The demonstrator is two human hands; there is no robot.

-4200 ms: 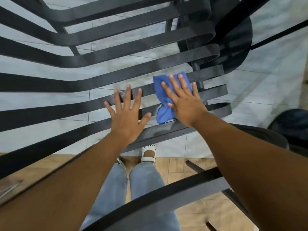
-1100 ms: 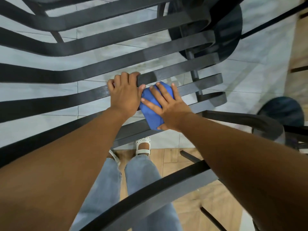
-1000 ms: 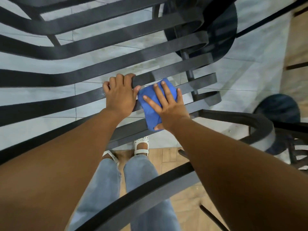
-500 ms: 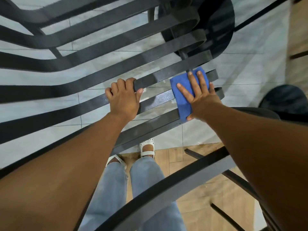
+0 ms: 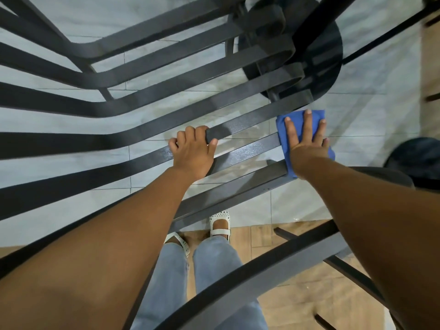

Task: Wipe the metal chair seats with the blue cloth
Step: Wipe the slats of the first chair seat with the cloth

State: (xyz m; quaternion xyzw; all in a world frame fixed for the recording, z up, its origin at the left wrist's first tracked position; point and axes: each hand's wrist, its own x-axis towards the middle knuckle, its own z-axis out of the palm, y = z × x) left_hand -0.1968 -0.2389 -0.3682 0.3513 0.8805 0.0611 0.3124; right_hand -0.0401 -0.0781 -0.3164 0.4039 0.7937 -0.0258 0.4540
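Observation:
The dark metal chair seat (image 5: 142, 115) is made of long curved slats and fills most of the view, seen from above. My left hand (image 5: 192, 151) grips one of the near slats, fingers curled over its far edge. My right hand (image 5: 307, 141) lies flat with straight fingers on the blue cloth (image 5: 282, 136), pressing it onto the right ends of the near slats. Part of the cloth sticks out beyond my fingertips and past my wrist.
A curved chair rail (image 5: 250, 267) crosses below my arms. A round black table base (image 5: 316, 51) stands on the grey tiled floor behind the seat. Another dark rounded object (image 5: 419, 158) sits at the right edge. My jeans and white sandals (image 5: 220, 222) show below.
My right hand has slid the blue cloth rightwards along the slats, from beside my left hand out to the slat ends. My left hand, flat earlier, keeps its grip on the slat.

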